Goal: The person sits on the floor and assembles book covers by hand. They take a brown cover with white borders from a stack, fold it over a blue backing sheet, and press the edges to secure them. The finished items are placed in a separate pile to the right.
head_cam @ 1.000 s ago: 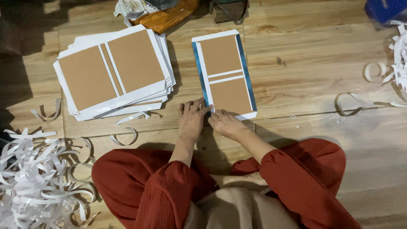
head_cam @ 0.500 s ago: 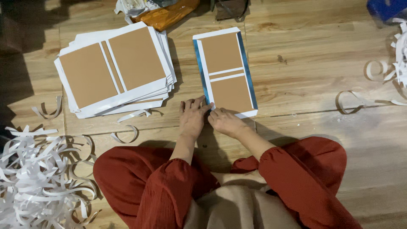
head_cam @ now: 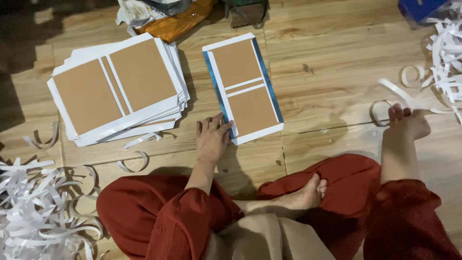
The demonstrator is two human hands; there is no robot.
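Cover piece: the blue-edged board with two brown panels lies flat on the wooden floor, straight ahead of your knees.
Left hand: your left hand lies flat with fingers spread, fingertips on the cover piece's near left corner; it presses and grips nothing.
Right hand: your right hand rests well off to the right on the floor, fingers loosely bent on a white paper strip; you can't tell whether it pinches the strip.
Stack: a pile of similar white-bordered boards sits just left of the cover piece, not touching it.
Scraps: curled white paper strips heap at your left; more lie far right.
Legs: your red trousers fold cross-legged, a bare foot showing between.
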